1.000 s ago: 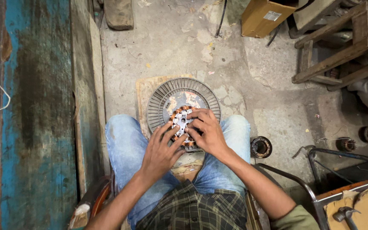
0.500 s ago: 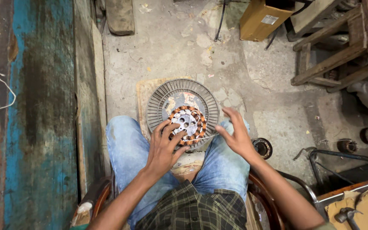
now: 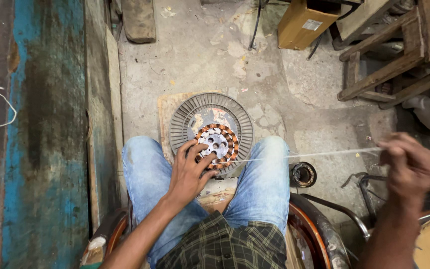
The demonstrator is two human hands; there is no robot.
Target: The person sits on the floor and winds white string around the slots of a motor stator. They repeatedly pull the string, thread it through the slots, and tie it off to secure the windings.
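My left hand [image 3: 187, 174] presses the round copper-wound stator with its grey metal hub [image 3: 217, 145], fingers spread flat on it, not clamped; it sits between my knees on a ribbed grey metal disc [image 3: 210, 107] on a worn board on the concrete floor [image 3: 200, 55]. My right hand [image 3: 411, 164] is well out to the right, fingers pinched shut on a thin pale thread [image 3: 319, 154] stretched taut back to the stator. Small black ring-shaped part [image 3: 303, 174] lies just beside my right knee.

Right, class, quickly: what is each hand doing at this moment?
Left hand: fingers spread, pressing down on the copper-wound stator; not gripping it.
Right hand: closed, pinching the thin white thread, stretched taut from the stator.
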